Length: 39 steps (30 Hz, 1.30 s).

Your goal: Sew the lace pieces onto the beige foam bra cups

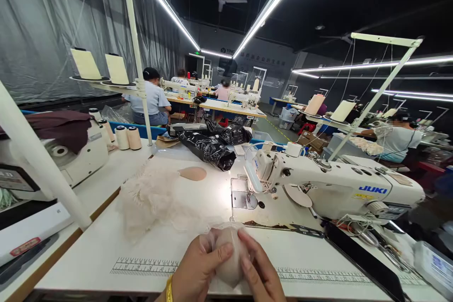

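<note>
Both my hands hold a pale, rounded, cup-shaped piece covered in thin fabric [231, 255] just above the table's front edge. My left hand [198, 264], with a yellow band at the wrist, grips its left side, thumb across the front. On the other side, the fingers of my right hand [260, 269] close around its edge. Sheer cream fabric [152, 203] lies loosely heaped to the left of my hands. Beyond it rests a flat beige teardrop-shaped piece [193, 173]. The white sewing machine [339, 188] stands to the right, its lamp lit over the metal needle plate [244, 200].
A printed ruler [141, 266] runs along the front edge. Black plastic bags [208, 146] lie at the back. A black tray [364, 259] with metal tools beside it sits right. Thread cones [127, 138] stand left. Other people work at machines farther off.
</note>
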Available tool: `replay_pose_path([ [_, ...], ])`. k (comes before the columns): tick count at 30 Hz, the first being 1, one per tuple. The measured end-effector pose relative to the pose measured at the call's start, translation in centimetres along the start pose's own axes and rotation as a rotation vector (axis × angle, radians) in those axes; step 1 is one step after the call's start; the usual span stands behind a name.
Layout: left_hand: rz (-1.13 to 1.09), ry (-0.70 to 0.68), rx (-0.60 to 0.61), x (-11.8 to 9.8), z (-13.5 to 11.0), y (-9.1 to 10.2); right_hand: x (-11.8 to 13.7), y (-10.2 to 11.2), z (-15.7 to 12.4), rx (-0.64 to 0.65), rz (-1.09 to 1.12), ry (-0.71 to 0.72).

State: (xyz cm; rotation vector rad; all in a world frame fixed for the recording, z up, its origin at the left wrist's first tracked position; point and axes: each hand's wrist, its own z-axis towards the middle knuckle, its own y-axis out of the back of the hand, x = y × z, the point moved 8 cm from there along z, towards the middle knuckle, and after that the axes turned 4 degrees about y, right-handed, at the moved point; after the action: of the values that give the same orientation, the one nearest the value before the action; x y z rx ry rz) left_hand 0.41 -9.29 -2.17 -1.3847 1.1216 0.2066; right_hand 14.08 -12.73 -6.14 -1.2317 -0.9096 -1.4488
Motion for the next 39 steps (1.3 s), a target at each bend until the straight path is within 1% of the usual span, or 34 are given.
replay_pose_path([
  [1,0.001,0.022,0.027,0.3,-0.2,-0.3,0.3,-0.1,0.6,0.009,0.035,-0.03],
  [3,-0.008,0.032,0.026,0.4,-0.5,-0.3,0.3,-0.5,1.4,0.034,0.134,-0.101],
  [5,-0.006,0.017,-0.018,0.2,-0.5,0.1,-0.1,-1.1,1.4,0.055,0.238,-0.142],
  [7,0.007,-0.009,-0.072,-0.1,-0.3,0.8,-0.7,-1.6,1.1,0.06,0.308,-0.143],
  [11,0.023,-0.093,-0.2,-0.5,0.2,2.1,-1.7,-1.8,0.7,0.006,0.367,-0.13],
  [13,0.029,-0.119,-0.233,-0.4,0.4,2.3,-1.9,-1.6,0.8,-0.033,0.398,-0.126],
  [18,0.012,-0.123,-0.237,-0.3,0.7,2.2,-2.3,-1.1,1.1,-0.09,0.429,-0.122],
  [22,-0.035,-0.082,-0.157,-0.1,0.9,1.3,-2.6,-1.0,1.0,-0.086,0.424,-0.126],
  [24,-0.06,-0.047,-0.144,0.2,1.0,0.9,-2.6,-1.0,1.1,-0.072,0.405,-0.121],
  [29,-0.063,0.021,-0.206,1.1,1.7,0.9,-2.3,-1.3,1.0,0.007,0.35,-0.104],
  [31,-0.056,0.026,-0.238,0.8,1.8,1.0,-2.5,-1.5,0.8,0.069,0.367,-0.1],
  [33,0.001,0.018,-0.245,-0.1,1.8,1.1,-3.1,-1.7,0.5,0.149,0.374,-0.114],
  [34,0.072,0.006,-0.218,-0.8,1.8,1.1,-3.6,-1.6,0.5,0.188,0.368,-0.128],
  [35,0.183,-0.02,-0.162,-1.5,1.9,0.8,-3.9,-1.3,0.7,0.222,0.355,-0.136],
  [36,0.35,-0.067,-0.066,-2.3,2.0,0.3,-4.1,-0.9,1.0,0.256,0.324,-0.122],
  [37,0.545,-0.128,0.055,-2.8,2.1,-0.3,-3.8,-0.4,1.6,0.293,0.258,-0.067],
  [38,0.743,-0.194,0.187,-2.9,2.2,-1.0,-2.9,0.1,2.5,0.338,0.141,0.049],
  [39,0.921,-0.254,0.319,-2.7,2.4,-1.6,-1.6,0.5,3.4,0.384,-0.008,0.209],
])
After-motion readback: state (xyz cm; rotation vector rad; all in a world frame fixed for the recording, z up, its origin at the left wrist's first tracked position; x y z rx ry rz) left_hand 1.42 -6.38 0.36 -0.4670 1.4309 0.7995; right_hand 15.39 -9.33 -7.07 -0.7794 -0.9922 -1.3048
